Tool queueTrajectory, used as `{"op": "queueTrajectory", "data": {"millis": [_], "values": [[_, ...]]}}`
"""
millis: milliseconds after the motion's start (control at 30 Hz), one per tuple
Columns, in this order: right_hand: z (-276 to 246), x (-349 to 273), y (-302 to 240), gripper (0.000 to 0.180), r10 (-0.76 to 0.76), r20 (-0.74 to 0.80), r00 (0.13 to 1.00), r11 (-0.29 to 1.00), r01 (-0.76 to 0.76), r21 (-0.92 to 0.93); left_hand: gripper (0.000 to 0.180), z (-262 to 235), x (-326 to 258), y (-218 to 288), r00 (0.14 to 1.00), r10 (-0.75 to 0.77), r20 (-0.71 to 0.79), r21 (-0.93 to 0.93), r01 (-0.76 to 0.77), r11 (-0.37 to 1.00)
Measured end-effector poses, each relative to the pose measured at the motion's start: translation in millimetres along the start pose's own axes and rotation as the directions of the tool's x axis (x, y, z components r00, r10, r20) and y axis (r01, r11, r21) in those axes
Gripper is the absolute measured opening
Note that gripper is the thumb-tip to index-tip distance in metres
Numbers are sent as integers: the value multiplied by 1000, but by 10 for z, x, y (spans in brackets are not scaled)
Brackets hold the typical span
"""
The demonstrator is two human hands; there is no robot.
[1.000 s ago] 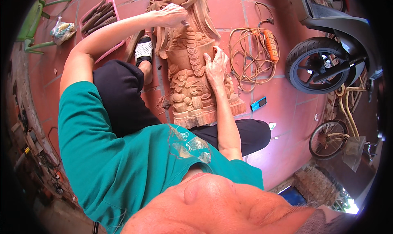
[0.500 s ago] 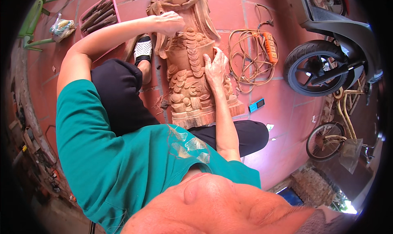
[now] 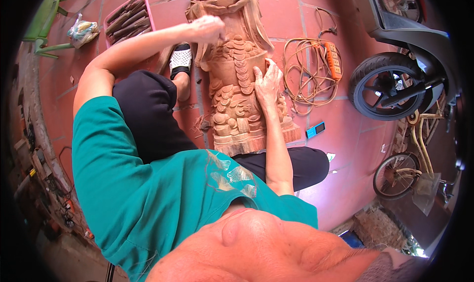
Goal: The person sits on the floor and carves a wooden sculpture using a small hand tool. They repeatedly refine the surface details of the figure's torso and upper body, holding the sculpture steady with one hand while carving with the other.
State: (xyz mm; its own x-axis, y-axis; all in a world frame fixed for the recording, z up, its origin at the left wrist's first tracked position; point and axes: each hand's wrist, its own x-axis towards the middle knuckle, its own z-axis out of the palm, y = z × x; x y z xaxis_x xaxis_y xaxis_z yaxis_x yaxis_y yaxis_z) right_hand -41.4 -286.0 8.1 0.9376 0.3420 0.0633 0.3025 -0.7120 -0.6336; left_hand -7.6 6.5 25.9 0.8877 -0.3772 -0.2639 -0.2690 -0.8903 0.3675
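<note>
My left hand point(image 3: 209, 29) curls over the brown, ornately carved wooden statue point(image 3: 240, 75) at the frame's upper centre, its grip unclear; my right hand point(image 3: 268, 84), fingers spread, rests against the statue's right side.

- teal short-sleeved shirt point(image 3: 113, 158), left sleeve point(image 3: 94, 119) ending well short of the left fingers point(image 3: 216, 27)
- pale leaf-like chest print point(image 3: 240, 173)
- black trousers point(image 3: 143, 114)
- white perforated shoe point(image 3: 180, 58)

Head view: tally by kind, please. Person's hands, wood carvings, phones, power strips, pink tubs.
Hands, left hand plus right hand: 2
Wood carving: 1
Blue phone: 1
Orange power strip: 1
Pink tub: 1
Total: 6
</note>
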Motion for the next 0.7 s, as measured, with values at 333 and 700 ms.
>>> {"op": "queueTrajectory", "data": {"millis": [333, 700], "values": [[16, 5, 34, 51, -37, -5, 999, 999, 37, -1, 16, 215, -105, 120, 990, 144, 8, 182, -143, 973], [-3, 10, -5, 50, -17, 5, 1000, 1000, 16, 16, 22, 112, 48, -122, 997, 33, -75, 168, -20, 986]]}}
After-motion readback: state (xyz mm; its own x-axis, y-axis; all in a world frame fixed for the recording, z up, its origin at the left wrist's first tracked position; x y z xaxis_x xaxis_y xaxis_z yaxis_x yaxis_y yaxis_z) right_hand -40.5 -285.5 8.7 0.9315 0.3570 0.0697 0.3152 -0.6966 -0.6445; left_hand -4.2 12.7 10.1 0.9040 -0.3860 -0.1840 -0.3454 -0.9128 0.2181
